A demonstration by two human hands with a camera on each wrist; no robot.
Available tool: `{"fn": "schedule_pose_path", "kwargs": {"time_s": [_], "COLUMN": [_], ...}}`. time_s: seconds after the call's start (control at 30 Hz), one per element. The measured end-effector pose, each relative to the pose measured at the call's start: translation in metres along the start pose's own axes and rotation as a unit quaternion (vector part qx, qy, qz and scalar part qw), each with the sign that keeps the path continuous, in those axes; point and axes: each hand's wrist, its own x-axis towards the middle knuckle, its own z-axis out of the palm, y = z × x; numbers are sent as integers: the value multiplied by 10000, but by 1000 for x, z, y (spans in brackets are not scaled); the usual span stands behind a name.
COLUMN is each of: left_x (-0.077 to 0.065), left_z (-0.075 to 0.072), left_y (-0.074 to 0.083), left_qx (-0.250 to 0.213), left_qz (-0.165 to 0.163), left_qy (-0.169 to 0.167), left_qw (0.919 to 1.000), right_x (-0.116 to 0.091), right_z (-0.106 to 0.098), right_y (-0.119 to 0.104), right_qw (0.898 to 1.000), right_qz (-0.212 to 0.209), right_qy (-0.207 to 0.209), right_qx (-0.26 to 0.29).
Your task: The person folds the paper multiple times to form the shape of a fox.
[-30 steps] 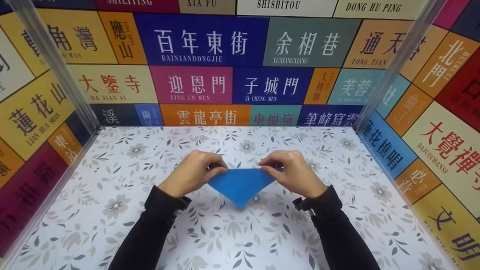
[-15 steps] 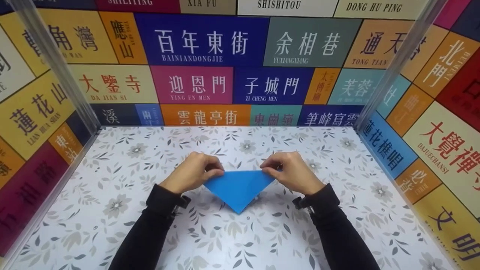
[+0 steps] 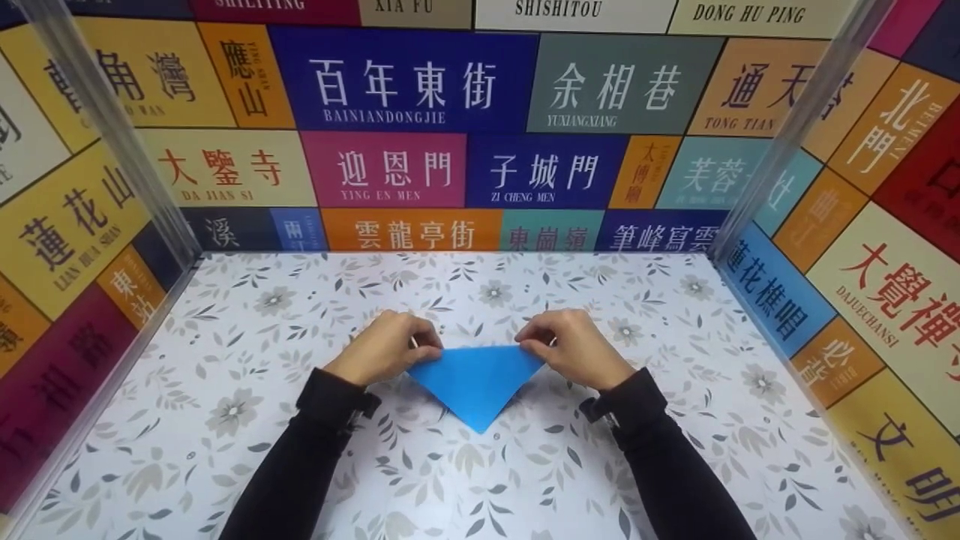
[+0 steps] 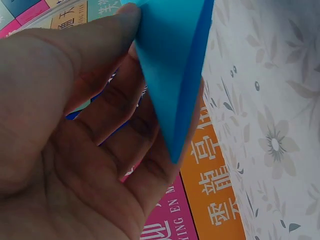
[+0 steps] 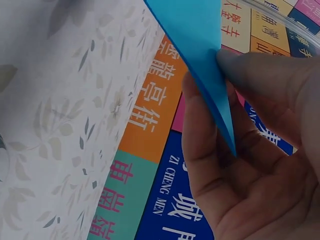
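A sheet of blue paper [image 3: 476, 382], folded into a triangle, hangs between both hands with its point toward the wearer. The left hand [image 3: 386, 346] pinches the upper left part of its long edge between thumb and fingers. At the upper right part, the right hand [image 3: 581, 346] pinches it the same way. In the left wrist view, one corner of the blue paper [image 4: 172, 65] runs down past the thumb over the curled fingers. The right wrist view has the opposite corner of the blue paper [image 5: 200, 45] between thumb and fingers, its layers slightly apart at the edge.
Beneath the hands lies a white tabletop [image 3: 247, 465] with a grey leaf and flower print. Panels with coloured lettered blocks enclose it: a back wall [image 3: 405, 82], a left wall [image 3: 67, 225] and a right wall [image 3: 877, 247]. Clear strips run along the corners.
Both hands have come slightly down toward the wearer with the blue paper, whose lower point now sits nearer. Each hand keeps its pinch.
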Motion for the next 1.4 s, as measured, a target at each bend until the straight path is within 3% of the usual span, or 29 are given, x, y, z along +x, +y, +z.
{"fn": "schedule_pose_path", "kwargs": {"time_s": [0.53, 1.0, 1.4], "left_x": [2, 3, 4], "left_z": [8, 17, 22], "left_y": [-11, -14, -21], "left_qx": [274, 552, 571], "left_qz": [-544, -938, -1009], "left_qy": [-339, -319, -285], "left_qw": [9976, 9935, 9928], "right_x": [3, 2, -1], "right_z": [16, 24, 22], "right_y": [14, 21, 19], "right_qw": [9992, 9983, 9971], "right_qz": [34, 66, 176], "right_qy": [-218, -81, -55], "right_qx": [-333, -570, -737]}}
